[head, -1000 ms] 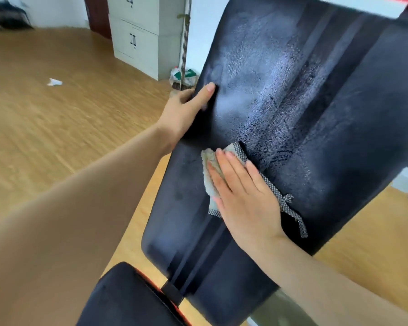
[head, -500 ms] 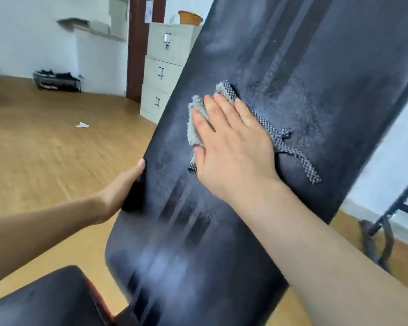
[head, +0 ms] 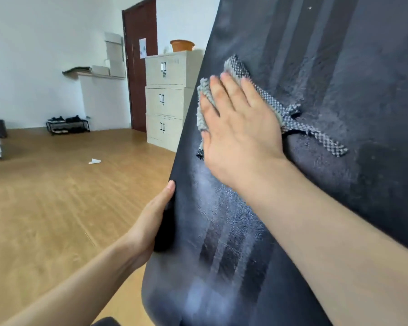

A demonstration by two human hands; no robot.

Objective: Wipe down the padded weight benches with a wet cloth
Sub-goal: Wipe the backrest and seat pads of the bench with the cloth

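Note:
The black padded back of the weight bench (head: 339, 184) stands tilted and fills the right of the head view, with damp streaks on it. My right hand (head: 238, 132) lies flat with straight fingers on a grey cloth (head: 266, 100) and presses it against the pad's upper left part. The cloth's checked strap trails to the right of the hand. My left hand (head: 151, 222) grips the pad's left edge lower down, thumb on the front, fingers hidden behind the pad.
A wooden floor (head: 57, 208) stretches to the left with a scrap of paper (head: 94, 161) on it. A beige drawer cabinet (head: 167, 100) stands by a dark door (head: 139, 67). A shoe rack (head: 67, 124) sits against the far wall.
My right hand has slid the cloth up the pad, from its middle toward its upper left. My left hand has moved down the pad's left edge. The view has tilted upward.

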